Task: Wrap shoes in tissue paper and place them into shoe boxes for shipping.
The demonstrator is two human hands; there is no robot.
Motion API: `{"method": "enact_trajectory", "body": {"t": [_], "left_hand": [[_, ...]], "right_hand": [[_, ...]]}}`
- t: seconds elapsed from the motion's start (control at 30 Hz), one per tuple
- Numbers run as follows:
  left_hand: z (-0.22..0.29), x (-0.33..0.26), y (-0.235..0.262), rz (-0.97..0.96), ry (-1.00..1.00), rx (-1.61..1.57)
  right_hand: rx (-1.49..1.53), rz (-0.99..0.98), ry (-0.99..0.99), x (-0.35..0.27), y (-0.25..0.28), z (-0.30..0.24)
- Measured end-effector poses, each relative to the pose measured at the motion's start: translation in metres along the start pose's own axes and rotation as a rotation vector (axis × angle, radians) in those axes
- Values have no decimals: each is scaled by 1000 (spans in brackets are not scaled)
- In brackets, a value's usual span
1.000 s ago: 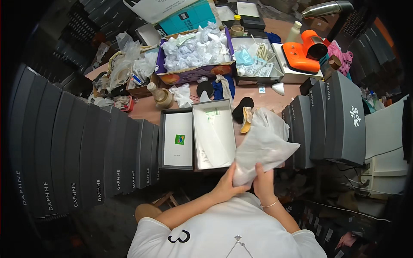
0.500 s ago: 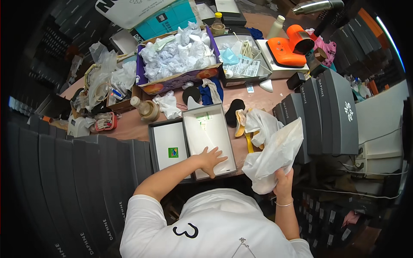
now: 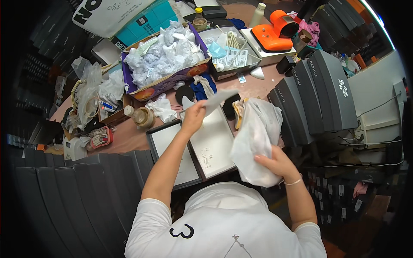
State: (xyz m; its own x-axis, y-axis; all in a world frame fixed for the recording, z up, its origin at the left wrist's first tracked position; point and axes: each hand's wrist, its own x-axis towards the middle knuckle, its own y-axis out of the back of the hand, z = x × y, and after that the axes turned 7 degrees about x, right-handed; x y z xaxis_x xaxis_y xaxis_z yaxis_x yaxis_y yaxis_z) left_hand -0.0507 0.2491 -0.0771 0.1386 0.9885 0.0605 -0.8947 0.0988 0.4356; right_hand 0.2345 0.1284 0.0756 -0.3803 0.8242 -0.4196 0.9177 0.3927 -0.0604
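Observation:
My left hand (image 3: 193, 119) is raised over the far end of an open shoebox and pinches a thin pale sheet (image 3: 218, 99), blurred by motion. Below it lies the white-lined shoebox half (image 3: 215, 148), with small print on its bottom. The other half (image 3: 187, 170) sits against its left side, partly covered by my left forearm. My right hand (image 3: 282, 164) is closed on a white translucent wrapper (image 3: 254, 148) to the right of the box; what is inside cannot be made out. A yellow-and-tan item (image 3: 238, 112) and a black round-ended thing (image 3: 229, 105) lie behind the wrapper.
Grey shoeboxes stand in rows at left (image 3: 86, 185) and right (image 3: 322, 94). Farther back are a carton of crumpled paper (image 3: 165, 56), a tray of sticks and labels (image 3: 232, 51), and an orange device (image 3: 273, 36). A brown-filled bottle (image 3: 144, 117) stands left of the box.
My left hand has risen from the bottom of the shoebox half to its far end and now holds the pale sheet. My right hand and the wrapper have shifted slightly left.

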Motion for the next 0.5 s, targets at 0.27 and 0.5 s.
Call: {"method": "enact_trajectory", "body": {"t": [0.27, 0.5], "left_hand": [[51, -27, -4, -138, -342, 313], [2, -89, -55, -1053, -149, 1054]], "right_hand": [[-1001, -337, 185, 140, -86, 183], [-853, 395, 287, 67, 62, 87]]}}
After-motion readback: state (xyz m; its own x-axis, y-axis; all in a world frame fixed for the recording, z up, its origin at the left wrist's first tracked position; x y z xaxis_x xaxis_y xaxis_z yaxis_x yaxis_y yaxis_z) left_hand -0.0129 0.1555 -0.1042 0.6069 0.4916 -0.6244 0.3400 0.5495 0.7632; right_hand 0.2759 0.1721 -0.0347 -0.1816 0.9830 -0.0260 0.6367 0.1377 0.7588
